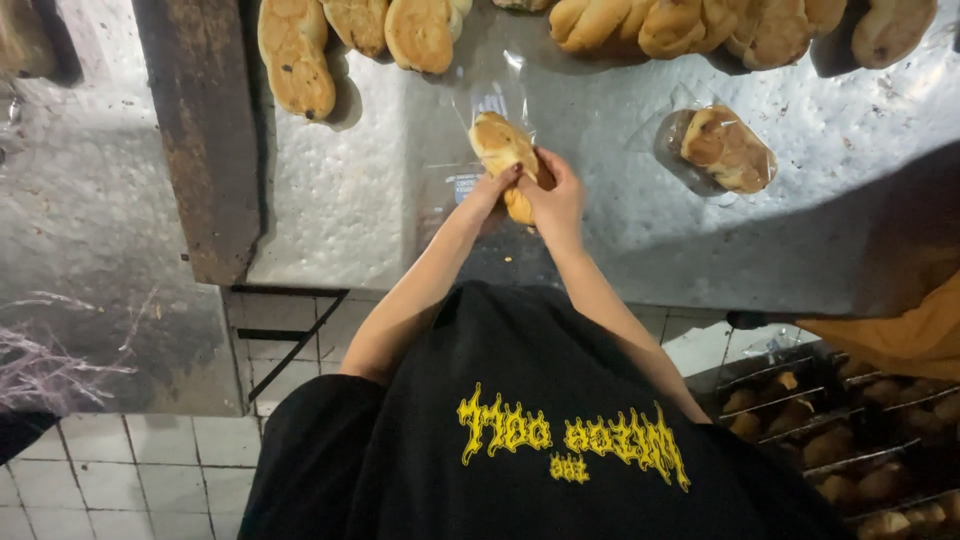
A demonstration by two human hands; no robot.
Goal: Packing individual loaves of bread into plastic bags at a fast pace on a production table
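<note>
1. Both my forearms reach forward over the near table edge and meet at one bun point(503, 146), centre of the metal table point(340, 200).
2. Left hand point(492, 188): fingers curled shut, pinching the bun's near-left side, wrist straight, palm turned inward.
3. Right hand point(556, 195): fingers closed round the bun's near-right end, knuckles up, thumb side toward the left hand; the two hands touch.
4. Bun sits partly inside a clear plastic bag point(490, 100) lying flat on the table; bag mouth faces near, closed end far.
5. Right of the hands, apart: another bun already in a wrapped bag point(727, 150).
6. Far edge: row of loose unwrapped buns point(296, 55).
7. Near right, lower: wire rack of more buns point(830, 440), orange sleeve point(900, 335) of another person above it.
8. Near left: white tiled floor point(130, 470).
</note>
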